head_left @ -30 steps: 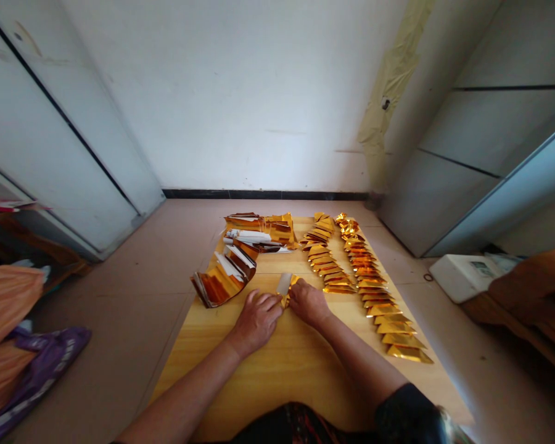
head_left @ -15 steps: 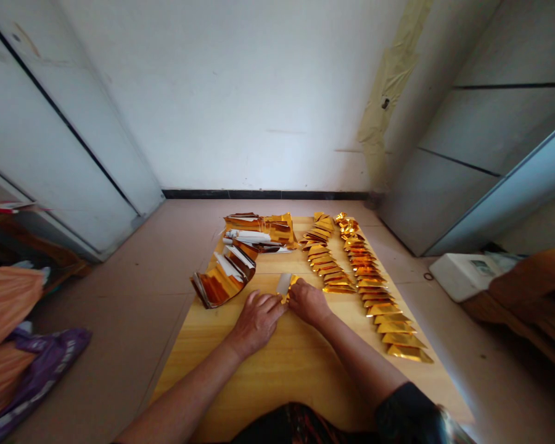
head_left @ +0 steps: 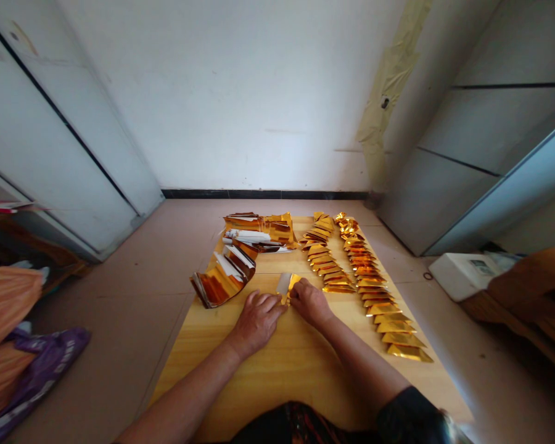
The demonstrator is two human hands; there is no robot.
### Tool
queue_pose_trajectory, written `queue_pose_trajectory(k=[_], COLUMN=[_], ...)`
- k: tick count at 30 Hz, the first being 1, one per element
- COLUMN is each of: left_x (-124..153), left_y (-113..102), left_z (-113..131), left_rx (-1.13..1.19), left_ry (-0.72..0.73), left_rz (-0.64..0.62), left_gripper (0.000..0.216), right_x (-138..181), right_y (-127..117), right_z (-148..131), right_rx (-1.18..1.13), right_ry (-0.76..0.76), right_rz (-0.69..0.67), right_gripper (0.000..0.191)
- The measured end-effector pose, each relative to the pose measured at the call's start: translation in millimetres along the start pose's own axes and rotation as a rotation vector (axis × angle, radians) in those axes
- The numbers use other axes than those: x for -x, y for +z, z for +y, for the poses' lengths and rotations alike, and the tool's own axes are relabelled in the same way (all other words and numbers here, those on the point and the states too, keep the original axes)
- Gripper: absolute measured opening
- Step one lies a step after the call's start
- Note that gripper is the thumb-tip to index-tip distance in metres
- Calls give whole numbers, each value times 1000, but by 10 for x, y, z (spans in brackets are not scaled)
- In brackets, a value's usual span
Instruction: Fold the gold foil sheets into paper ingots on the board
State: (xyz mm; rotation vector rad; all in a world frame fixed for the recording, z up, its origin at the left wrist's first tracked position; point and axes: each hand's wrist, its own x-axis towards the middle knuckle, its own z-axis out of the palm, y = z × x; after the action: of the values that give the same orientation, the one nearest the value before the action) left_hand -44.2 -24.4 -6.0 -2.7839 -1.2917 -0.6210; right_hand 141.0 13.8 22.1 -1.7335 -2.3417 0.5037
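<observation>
Gold foil sheet (head_left: pixel 287 285) pinched flat between my left hand (head_left: pixel 255 320) and right hand (head_left: pixel 311 303); two folded rows (head_left: pixel 370 290) done at 2 o'clock, unfolded stack (head_left: pixel 226 277) left at 10.

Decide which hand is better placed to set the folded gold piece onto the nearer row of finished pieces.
Right hand: it touches the gold piece and lies nearer the row; the left hand is farther.

Both hands, left hand (head_left: pixel 255 320) and right hand (head_left: pixel 309 302), press a gold foil sheet (head_left: pixel 287 285) onto the wooden board (head_left: pixel 287 364).
</observation>
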Motion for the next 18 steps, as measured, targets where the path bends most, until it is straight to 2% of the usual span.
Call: queue_pose_trajectory(k=[9, 13, 16, 18], left_x=[-13, -23, -23, -24], left_y=[-13, -19, -26, -36], left_z=[16, 16, 15, 25], left_rx=[2, 0, -1, -3], left_ry=[-6, -2, 0, 0], left_rz=[-2, 7, 9, 7], left_gripper=[34, 36, 37, 36], right_x=[-70, -55, -41, -39], right_y=[30, 34, 38, 38], right_z=[161, 152, 116, 95], right_rx=[-228, -234, -206, -176], right_ry=[-11, -1, 24, 37], right_rz=[18, 37, 32, 28], right_gripper=[16, 13, 1, 6])
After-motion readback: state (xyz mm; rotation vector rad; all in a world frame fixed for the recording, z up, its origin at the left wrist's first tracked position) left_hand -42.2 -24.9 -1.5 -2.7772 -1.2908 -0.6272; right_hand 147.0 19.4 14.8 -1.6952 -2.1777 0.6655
